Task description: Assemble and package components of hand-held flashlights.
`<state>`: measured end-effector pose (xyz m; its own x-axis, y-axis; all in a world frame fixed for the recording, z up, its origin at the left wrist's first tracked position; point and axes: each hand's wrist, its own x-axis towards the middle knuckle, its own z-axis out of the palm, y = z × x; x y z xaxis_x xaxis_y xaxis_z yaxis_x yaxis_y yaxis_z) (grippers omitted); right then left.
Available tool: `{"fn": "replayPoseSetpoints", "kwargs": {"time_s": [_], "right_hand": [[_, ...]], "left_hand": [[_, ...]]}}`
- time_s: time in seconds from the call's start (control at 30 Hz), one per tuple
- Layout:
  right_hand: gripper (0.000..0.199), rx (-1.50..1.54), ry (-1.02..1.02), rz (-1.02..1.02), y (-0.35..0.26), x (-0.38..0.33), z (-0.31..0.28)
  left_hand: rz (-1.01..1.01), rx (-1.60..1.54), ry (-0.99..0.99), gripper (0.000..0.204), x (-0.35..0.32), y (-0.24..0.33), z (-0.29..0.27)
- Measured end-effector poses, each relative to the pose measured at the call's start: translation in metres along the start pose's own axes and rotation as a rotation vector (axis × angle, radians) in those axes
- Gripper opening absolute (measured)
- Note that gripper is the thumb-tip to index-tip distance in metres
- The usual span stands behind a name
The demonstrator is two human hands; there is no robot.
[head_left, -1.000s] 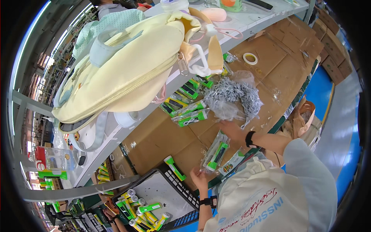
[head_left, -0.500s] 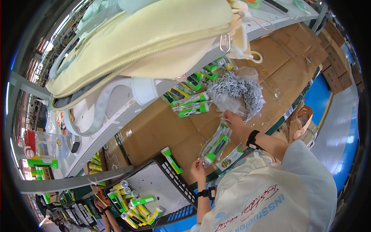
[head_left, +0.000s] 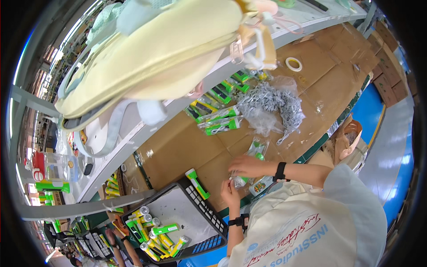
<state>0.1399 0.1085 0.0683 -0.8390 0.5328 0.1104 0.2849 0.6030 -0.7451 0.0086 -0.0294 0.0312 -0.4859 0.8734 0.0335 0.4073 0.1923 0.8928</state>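
Just right of the frame's centre, both hands meet over a clear plastic bag (head_left: 243,178) lying on the brown cardboard table top (head_left: 187,147). The right hand (head_left: 249,165) lies over the bag's upper part with fingers curled and pinching the film. The left hand (head_left: 230,192) comes up from below and grips the bag's lower edge; how tightly its fingers close I cannot tell.

The step in hand looks like bagging or sealing a green flashlight: a green piece shows through the film just above the right hand. The next move seems to call for a steady pinch on the thin, slippery film.

Another green flashlight (head_left: 197,183) rests on the rim of a black crate (head_left: 209,212), left of the hands. Filled bags (head_left: 220,120) and a heap of grey cords (head_left: 269,104) sit higher up in the frame.
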Motion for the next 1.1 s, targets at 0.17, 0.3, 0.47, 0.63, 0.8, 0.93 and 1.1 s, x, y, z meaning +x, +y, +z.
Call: {"fn": "replayPoseSetpoints", "kwargs": {"time_s": [0.17, 0.3, 0.47, 0.63, 0.8, 0.93, 1.1], "right_hand": [[0.023, -0.06, -0.043, -0.196, -0.005, 0.006, 0.009], [0.022, -0.035, -0.029, -0.218, -0.008, 0.004, 0.008], [0.017, -0.028, 0.026, -0.123, -0.001, -0.016, 0.003], [0.01, -0.215, 0.063, -0.168, 0.041, -0.054, -0.008], [0.009, -0.141, -0.054, 0.126, 0.055, -0.091, -0.037], [0.012, -0.057, 0.071, 0.301, 0.035, -0.081, -0.069], [0.014, 0.025, 0.595, 0.431, 0.069, -0.034, -0.116]], "left_hand": [[0.063, 0.003, 0.005, 0.009, 0.002, 0.013, 0.004], [0.04, -0.006, -0.017, 0.009, 0.003, 0.027, 0.007], [0.145, -0.006, 0.056, 0.007, 0.006, 0.031, 0.007], [0.074, -0.042, 0.176, 0.003, 0.014, 0.024, -0.013], [-0.165, -0.216, 0.131, 0.01, 0.028, -0.008, -0.029], [-0.011, 0.071, 0.129, 0.028, 0.019, -0.015, 0.005], [0.41, 0.514, -0.542, 0.067, -0.003, 0.013, 0.045]]}}
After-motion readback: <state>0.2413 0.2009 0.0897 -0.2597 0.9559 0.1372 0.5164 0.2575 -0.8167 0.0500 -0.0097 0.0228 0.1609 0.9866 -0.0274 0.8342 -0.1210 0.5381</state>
